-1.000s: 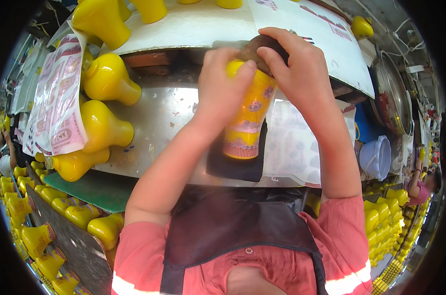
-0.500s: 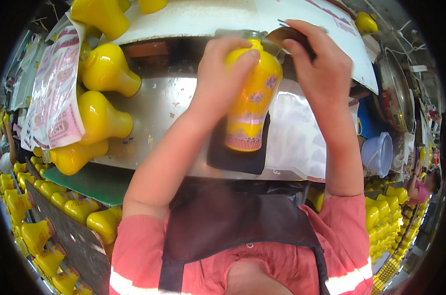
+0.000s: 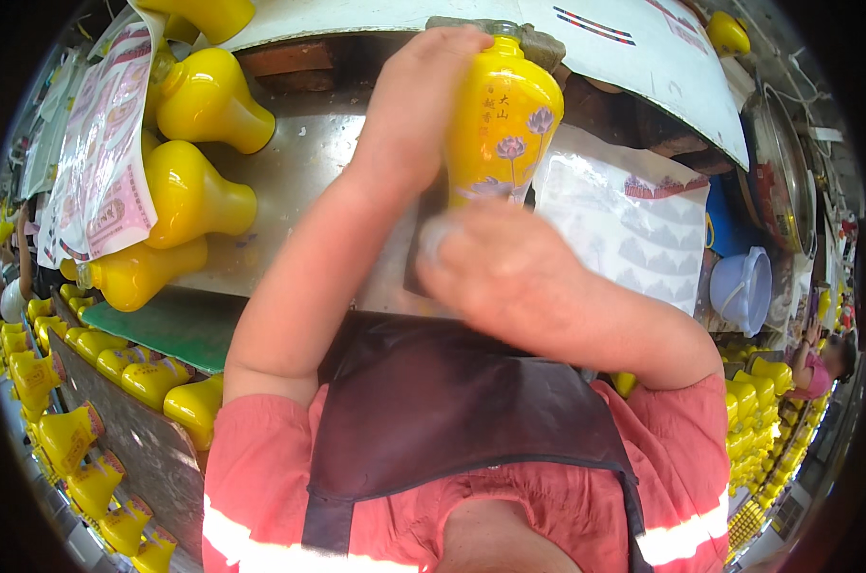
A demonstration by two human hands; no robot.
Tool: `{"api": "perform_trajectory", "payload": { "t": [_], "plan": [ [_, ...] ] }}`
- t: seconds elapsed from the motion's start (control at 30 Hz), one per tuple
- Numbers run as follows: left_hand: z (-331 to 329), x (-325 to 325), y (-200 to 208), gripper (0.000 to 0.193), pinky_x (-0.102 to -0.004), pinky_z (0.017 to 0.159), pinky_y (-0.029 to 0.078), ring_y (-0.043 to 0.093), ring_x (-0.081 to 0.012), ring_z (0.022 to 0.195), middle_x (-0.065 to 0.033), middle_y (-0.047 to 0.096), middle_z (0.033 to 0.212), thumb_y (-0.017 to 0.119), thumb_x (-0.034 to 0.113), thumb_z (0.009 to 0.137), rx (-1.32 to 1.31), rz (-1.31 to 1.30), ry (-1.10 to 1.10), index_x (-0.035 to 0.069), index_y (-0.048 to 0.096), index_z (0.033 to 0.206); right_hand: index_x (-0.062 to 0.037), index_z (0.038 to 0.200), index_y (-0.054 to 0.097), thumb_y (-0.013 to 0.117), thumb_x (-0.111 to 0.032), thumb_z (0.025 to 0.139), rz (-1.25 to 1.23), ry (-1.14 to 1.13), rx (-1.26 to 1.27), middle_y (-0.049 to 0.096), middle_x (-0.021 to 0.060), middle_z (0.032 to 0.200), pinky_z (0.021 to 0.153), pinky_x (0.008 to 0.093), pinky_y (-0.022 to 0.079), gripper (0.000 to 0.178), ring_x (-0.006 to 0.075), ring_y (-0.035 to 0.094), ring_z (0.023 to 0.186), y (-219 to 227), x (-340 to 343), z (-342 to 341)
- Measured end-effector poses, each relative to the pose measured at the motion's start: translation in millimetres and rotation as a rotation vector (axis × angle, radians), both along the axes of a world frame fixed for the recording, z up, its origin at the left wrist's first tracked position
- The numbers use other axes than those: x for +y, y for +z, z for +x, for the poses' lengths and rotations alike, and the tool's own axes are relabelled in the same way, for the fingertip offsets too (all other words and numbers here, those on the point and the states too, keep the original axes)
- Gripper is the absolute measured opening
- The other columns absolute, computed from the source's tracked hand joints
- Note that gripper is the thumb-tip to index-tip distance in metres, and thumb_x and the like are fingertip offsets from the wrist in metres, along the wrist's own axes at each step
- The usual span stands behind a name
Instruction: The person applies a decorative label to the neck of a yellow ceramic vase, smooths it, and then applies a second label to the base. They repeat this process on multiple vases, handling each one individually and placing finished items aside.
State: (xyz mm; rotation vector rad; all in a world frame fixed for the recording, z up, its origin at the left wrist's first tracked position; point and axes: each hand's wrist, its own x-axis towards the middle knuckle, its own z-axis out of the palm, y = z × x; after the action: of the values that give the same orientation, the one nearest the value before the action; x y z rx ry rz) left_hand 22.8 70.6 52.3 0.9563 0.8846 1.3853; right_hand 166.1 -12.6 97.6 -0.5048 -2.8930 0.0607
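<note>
A glossy yellow bottle (image 3: 505,115) with purple lotus flowers and dark lettering lies on the work surface. Its neck points away from me, against a grey block (image 3: 545,46). My left hand (image 3: 423,105) is wrapped round the bottle's left side near the shoulder. My right hand (image 3: 500,272), blurred by motion, is curled at the bottle's near end and hides its base. Whatever is in those fingers cannot be made out. Part of a dark cloth (image 3: 416,272) shows under the bottle.
Printed decal sheets lie to the right (image 3: 657,239) and over yellow bottles (image 3: 199,196) at the left. A pale bucket (image 3: 741,291) stands at the right. Beyond is a white board (image 3: 357,21). Many more yellow bottles fill both sides; another person (image 3: 813,368) is far right.
My right hand has moved from beside the bottle's neck down to its near end. The dark curved scraper it held is no longer visible. The bottle has turned, showing lettering and different flowers.
</note>
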Motion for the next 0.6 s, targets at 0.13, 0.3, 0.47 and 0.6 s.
{"api": "perform_trajectory", "payload": {
  "t": [0.13, 0.3, 0.47, 0.6],
  "plan": [
    [7, -2, -6, 0.048, -0.0375, 0.097, 0.051, 0.063, -0.0275, 0.108, -0.0157, 0.061, 0.12, 0.074, 0.039, 0.091, 0.656, 0.212, 0.144, 0.003, 0.066, 0.121, -0.0104, 0.101, 0.074, 0.072, -0.012, 0.072, 0.171, -0.21, 0.379, 0.06, 0.0043, 0.086, 0.072, 0.0381, 0.056, 0.029, 0.0239, 0.066, 0.081, -2, 2, 14],
    [11, 2, -26, 0.045, -0.0361, 0.097, 0.05, 0.061, -0.0253, 0.11, -0.0144, 0.058, 0.122, 0.069, 0.038, 0.094, 0.49, 0.146, 0.172, 0.003, 0.065, 0.121, -0.0113, 0.109, 0.077, 0.078, -0.006, 0.071, -0.096, -0.052, 0.365, 0.07, 0.0063, 0.093, 0.073, 0.0366, 0.058, 0.038, 0.0239, 0.071, 0.087, -13, 2, 43],
    [8, 6, -36, 0.038, -0.0294, 0.091, 0.052, 0.064, -0.0151, 0.101, -0.0073, 0.068, 0.108, 0.044, 0.031, 0.11, 0.255, 0.177, 0.134, 0.0, 0.064, 0.122, -0.0113, 0.105, 0.076, 0.083, 0.001, 0.072, 0.235, -0.518, 0.497, 0.073, 0.007, 0.086, 0.062, 0.032, 0.055, 0.036, 0.022, 0.069, 0.074, -11, 18, 47],
    [5, -2, -30, 0.045, -0.0296, 0.094, 0.051, 0.064, -0.0151, 0.103, -0.008, 0.068, 0.113, 0.039, 0.036, 0.112, 0.212, 0.123, 0.124, 0.0, 0.064, 0.124, -0.008, 0.103, 0.076, 0.079, 0.005, 0.071, 0.12, -0.108, 0.568, 0.074, 0.0131, 0.098, 0.067, 0.0334, 0.058, 0.035, 0.0269, 0.072, 0.081, -23, 14, 49]
  ]
}}
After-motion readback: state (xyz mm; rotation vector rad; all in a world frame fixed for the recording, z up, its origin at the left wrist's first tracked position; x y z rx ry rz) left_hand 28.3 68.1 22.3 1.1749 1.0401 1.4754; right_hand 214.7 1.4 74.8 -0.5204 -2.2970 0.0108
